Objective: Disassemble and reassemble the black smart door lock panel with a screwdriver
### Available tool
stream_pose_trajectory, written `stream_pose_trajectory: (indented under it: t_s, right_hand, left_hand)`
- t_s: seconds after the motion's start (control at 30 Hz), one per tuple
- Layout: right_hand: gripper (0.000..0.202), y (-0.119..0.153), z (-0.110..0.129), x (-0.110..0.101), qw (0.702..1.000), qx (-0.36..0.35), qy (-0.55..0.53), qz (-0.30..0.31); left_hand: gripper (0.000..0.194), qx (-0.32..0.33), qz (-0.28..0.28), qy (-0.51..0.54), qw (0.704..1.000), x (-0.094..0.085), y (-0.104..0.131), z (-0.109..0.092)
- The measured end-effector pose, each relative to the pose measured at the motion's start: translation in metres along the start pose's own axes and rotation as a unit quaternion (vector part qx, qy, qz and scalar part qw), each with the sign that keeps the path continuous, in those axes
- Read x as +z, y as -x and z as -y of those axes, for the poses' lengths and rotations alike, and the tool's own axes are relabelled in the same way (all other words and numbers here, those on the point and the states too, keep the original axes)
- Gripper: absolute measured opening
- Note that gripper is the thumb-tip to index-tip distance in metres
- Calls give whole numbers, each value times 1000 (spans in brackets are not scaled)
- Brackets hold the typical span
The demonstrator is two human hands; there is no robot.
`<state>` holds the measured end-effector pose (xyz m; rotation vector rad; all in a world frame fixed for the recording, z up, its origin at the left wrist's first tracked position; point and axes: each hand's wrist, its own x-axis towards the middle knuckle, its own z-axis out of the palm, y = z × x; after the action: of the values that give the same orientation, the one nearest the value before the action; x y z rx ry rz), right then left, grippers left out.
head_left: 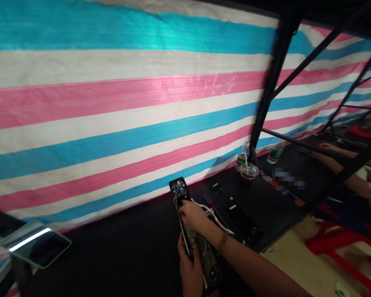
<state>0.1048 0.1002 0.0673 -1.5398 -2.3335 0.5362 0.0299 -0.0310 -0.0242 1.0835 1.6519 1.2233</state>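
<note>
A long, narrow black device [207, 264] with its inside exposed is tilted above the dark table, a circuit board [179, 188] showing at its far end. My left hand [191, 268] is wrapped round its lower side, thumb on top. Over the upper part of the device, my right hand [193, 214] has its fingers bent down near the circuit board; what they pinch, if anything, is hidden. White cables [218, 218] run beside my right hand. Right of them lie a blue and red pen [209, 201] and a long black panel [239, 216].
A plastic cup with a straw [249, 171] and a bottle [241, 159] stand at the back right, by a black metal frame [270, 78]. A tablet-like screen [38, 243] is at the left. Another person's arms [343, 165] and a red stool [343, 243] are at the right.
</note>
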Motion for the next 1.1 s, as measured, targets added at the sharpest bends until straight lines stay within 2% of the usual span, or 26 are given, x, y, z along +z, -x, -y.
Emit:
stream_pose_trajectory:
  t_s: [0.1, 0.27, 0.43, 0.57, 0.97, 1.1]
  right_hand:
    - [23, -3, 1, -3, 1000, 6, -4, -1]
    - [24, -6, -1, -7, 1000, 14, -1, 20]
    - [25, -5, -2, -8, 999, 2, 2, 48]
    - [22, -3, -2, -10, 998, -8, 4, 61]
    - [20, -2, 2, -8, 999, 14, 5, 32]
    - [24, 2, 2, -3, 1000, 13, 9, 20]
  left_hand:
    - [67, 3, -3, -31, 1000, 0, -5, 7]
    - [65, 2, -45, -44, 998, 7, -8, 12]
    - [68, 0, 1, -8, 1000, 3, -4, 6]
    - [67, 0, 3, 20, 1000, 1, -1, 5]
    - [69, -9, 2, 39, 999, 4, 3, -1]
    - [66, 8, -8, 71, 997, 5, 8, -3]
